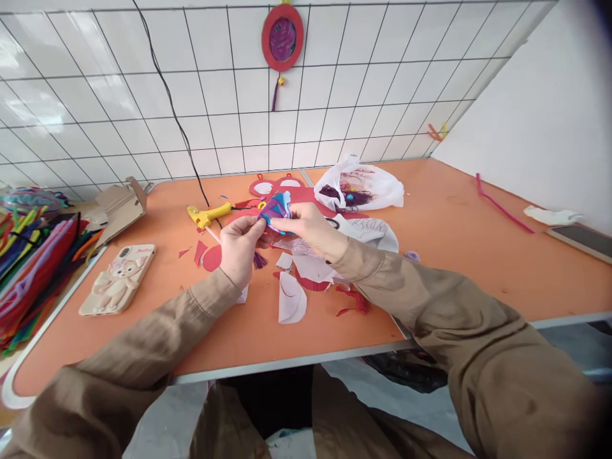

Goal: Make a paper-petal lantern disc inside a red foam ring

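Over the orange table (444, 255), blue-and-purple piece (277, 208) pinched by left hand (239, 247) and right hand (313, 227), purple tassel (259, 259) and white paper scraps (292, 299) below, yellow glue gun (209, 215) to the left, white plastic bag (389, 189) behind to the right, red ornament (283, 64) on tiled wall (363, 83).

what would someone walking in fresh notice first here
Probably the shiny blue-and-purple piece held in the fingers of the left hand and right hand, above the middle of the orange table. Next, perhaps, the yellow glue gun lying beyond the left hand, and the red-ringed ornament hanging against the white tiled wall ahead.
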`<state>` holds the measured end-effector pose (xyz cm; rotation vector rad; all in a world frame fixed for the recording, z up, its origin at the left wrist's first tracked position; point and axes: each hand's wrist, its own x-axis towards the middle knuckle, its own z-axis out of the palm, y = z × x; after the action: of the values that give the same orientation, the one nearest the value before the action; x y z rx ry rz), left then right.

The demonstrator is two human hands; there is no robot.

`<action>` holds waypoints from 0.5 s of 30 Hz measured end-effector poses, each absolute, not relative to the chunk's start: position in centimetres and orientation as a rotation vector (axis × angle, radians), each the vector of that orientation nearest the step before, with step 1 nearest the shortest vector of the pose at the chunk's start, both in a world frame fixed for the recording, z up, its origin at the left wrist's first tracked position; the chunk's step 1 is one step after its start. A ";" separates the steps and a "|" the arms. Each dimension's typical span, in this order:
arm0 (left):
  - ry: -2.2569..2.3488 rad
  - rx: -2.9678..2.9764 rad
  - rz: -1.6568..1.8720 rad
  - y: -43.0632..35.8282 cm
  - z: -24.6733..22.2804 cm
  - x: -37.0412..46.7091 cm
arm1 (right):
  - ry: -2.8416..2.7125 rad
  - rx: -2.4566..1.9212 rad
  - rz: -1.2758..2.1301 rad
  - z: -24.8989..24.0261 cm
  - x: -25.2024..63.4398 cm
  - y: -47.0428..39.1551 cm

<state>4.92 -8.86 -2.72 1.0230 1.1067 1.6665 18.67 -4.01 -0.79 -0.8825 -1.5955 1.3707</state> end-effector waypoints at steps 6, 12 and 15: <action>1.118 0.976 1.513 -9.8 -2.3 4.9 | -1.811 -0.967 1.157 -1.0 19.1 -4.1; 1.109 0.999 1.209 -10.0 -1.7 3.3 | -2.132 -0.943 1.156 -0.6 19.9 -3.8; 1.079 0.972 1.089 -9.8 -2.3 2.8 | -2.193 -0.917 1.167 -0.6 20.2 -3.6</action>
<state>2.77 -9.78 -2.32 0.9718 1.0795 1.0887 20.17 -3.60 -0.55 -0.9166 -2.1932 1.1673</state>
